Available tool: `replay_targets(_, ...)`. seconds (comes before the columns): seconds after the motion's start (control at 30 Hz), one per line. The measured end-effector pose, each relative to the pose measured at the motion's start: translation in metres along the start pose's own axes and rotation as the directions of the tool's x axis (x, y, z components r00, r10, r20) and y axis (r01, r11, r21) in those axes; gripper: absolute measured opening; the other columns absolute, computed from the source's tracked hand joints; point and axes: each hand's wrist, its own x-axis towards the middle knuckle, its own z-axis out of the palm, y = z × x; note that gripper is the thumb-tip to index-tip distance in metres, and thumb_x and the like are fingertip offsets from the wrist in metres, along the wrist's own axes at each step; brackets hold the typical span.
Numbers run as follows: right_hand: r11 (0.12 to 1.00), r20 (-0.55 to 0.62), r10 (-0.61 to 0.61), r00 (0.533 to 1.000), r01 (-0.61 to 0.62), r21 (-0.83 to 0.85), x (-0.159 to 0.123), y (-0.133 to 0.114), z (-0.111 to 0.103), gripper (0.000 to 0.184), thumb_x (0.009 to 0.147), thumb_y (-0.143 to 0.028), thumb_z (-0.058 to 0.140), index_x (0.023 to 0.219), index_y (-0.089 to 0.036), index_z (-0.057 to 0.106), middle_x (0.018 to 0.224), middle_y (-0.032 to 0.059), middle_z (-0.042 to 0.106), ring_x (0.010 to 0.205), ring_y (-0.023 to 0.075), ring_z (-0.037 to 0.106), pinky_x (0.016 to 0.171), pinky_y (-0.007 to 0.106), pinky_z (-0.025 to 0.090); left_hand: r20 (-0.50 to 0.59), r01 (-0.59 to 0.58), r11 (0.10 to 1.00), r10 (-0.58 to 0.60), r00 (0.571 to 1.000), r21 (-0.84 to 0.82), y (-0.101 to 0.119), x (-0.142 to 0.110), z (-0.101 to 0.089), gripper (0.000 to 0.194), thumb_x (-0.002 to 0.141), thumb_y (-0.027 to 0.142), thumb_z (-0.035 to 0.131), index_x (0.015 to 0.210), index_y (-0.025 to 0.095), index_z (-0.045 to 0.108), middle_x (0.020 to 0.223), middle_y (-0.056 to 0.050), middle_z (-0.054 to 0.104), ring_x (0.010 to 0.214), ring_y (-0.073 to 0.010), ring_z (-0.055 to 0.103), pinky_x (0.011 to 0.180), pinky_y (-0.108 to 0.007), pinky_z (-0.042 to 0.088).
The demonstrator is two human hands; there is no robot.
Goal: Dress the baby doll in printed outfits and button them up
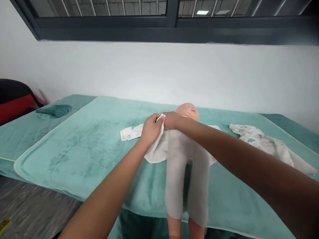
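A baby doll lies on its back, with its head [187, 110] toward the wall and pale grey trousers [175, 172] on its legs. Under its upper body a white baby shirt [157, 151] is spread open, one printed sleeve [131, 133] stretched out to the left. My left hand [152, 129] pinches the shirt's edge between thumb and fingers and lifts it. Crossing over the doll's chest, my right hand [170, 119] meets the raised cloth beside my left hand; its fingers are hidden there. My right forearm covers much of the doll's torso.
A second printed white garment [266, 142] lies on the right of the teal blanket [82, 142]. At the far left are a dark teal cloth hollow [54, 110] and a black and red object [17, 99]. A white wall [124, 69] and window frame [104, 31] stand behind.
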Motion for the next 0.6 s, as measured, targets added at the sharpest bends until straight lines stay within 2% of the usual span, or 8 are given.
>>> replay_targets(0.1, 1.000, -0.063, -0.007, 0.998, 0.008, 0.017, -0.007, -0.004, 0.006, 0.023, 0.088, -0.030, 0.056, 0.102, -0.022, 0.072, 0.109, 0.0108, 0.072, 0.101, 0.0293, 0.067, 0.085, 0.036, 0.049, -0.041, 0.100, 0.991, -0.104, 0.994, -0.093, 0.001, -0.008, 0.008, 0.021, 0.089, 0.034, 0.055, 0.080, 0.017, 0.063, 0.075, 0.000, 0.063, 0.071, -0.0149, 0.054, 0.067, -0.026, 0.041)
replay_targets(0.17, 0.994, -0.248, 0.005, 0.969, 0.021, 0.105, -0.033, 0.010, 0.011, 0.032, 0.094, -0.036, 0.048, 0.116, -0.024, 0.067, 0.125, 0.0096, 0.067, 0.114, 0.0273, 0.062, 0.094, 0.036, 0.047, -0.080, 0.173, 0.973, -0.187, 0.979, -0.154, -0.006, -0.011, 0.004, 0.021, 0.089, 0.032, 0.055, 0.074, 0.018, 0.059, 0.069, 0.001, 0.057, 0.065, -0.0133, 0.050, 0.063, -0.025, 0.039)
replay_targets(0.2, 0.982, -0.381, 0.062, 0.922, 0.012, 0.188, -0.051, 0.021, 0.016, 0.035, 0.096, -0.039, 0.043, 0.119, -0.024, 0.065, 0.129, 0.0086, 0.065, 0.117, 0.0261, 0.060, 0.096, 0.036, 0.046, -0.090, 0.221, 0.955, -0.242, 0.966, -0.198, -0.009, -0.011, 0.001, 0.022, 0.089, 0.031, 0.055, 0.071, 0.018, 0.055, 0.065, 0.002, 0.052, 0.062, -0.0125, 0.046, 0.060, -0.025, 0.038)
replay_targets(0.27, 0.908, -0.572, 0.338, 0.747, -0.098, 0.408, -0.091, 0.045, 0.031, 0.037, 0.097, -0.044, 0.038, 0.111, -0.024, 0.066, 0.121, 0.0082, 0.069, 0.109, 0.0259, 0.063, 0.090, 0.036, 0.048, -0.076, 0.318, 0.899, -0.355, 0.932, -0.302, -0.014, -0.010, -0.006, 0.026, 0.089, 0.029, 0.055, 0.066, 0.019, 0.049, 0.061, 0.004, 0.044, 0.057, -0.0113, 0.040, 0.056, -0.024, 0.036)
replay_targets(0.33, 0.770, -0.462, 0.599, 0.654, -0.311, 0.557, -0.124, 0.067, 0.054, 0.039, 0.096, -0.050, 0.036, 0.098, -0.025, 0.066, 0.097, 0.0076, 0.073, 0.090, 0.0277, 0.067, 0.078, 0.038, 0.049, -0.031, 0.381, 0.842, -0.423, 0.906, -0.381, -0.012, -0.008, -0.009, 0.026, 0.090, 0.029, 0.054, 0.067, 0.020, 0.046, 0.060, 0.004, 0.042, 0.056, -0.0112, 0.039, 0.055, -0.025, 0.036)
replay_targets(0.4, 0.691, -0.348, 0.682, 0.643, -0.411, 0.595, -0.144, 0.080, 0.078, 0.039, 0.094, -0.054, 0.038, 0.098, -0.026, 0.065, 0.080, 0.0066, 0.072, 0.081, 0.0293, 0.067, 0.074, 0.039, 0.047, -0.002, 0.384, 0.821, -0.425, 0.905, -0.423, -0.006, -0.005, -0.007, 0.023, 0.089, 0.030, 0.055, 0.070, 0.021, 0.047, 0.062, 0.004, 0.044, 0.057, -0.0118, 0.041, 0.056, -0.025, 0.039)
replay_targets(0.5, 0.660, -0.358, 0.697, 0.621, -0.361, 0.659, -0.149, 0.079, 0.104, 0.042, 0.092, -0.056, 0.040, 0.113, -0.027, 0.062, 0.081, 0.0070, 0.072, 0.082, 0.0306, 0.067, 0.075, 0.040, 0.048, 0.024, 0.347, 0.836, -0.373, 0.928, -0.425, 0.005, 0.000, 0.003, 0.022, 0.088, 0.030, 0.054, 0.070, 0.021, 0.045, 0.062, 0.004, 0.042, 0.057, -0.0116, 0.041, 0.057, -0.024, 0.039)
replay_targets(0.6, 0.605, -0.387, 0.687, 0.615, -0.191, 0.773, -0.142, 0.068, 0.113, 0.051, 0.093, -0.057, 0.040, 0.129, -0.024, 0.055, 0.090, 0.0087, 0.073, 0.090, 0.0302, 0.068, 0.082, 0.043, 0.050, 0.028, 0.321, 0.876, -0.333, 0.942, -0.359, 0.012, 0.006, 0.013, 0.023, 0.088, 0.026, 0.052, 0.068, 0.022, 0.041, 0.060, 0.005, 0.036, 0.054, -0.0106, 0.035, 0.053, -0.023, 0.033)
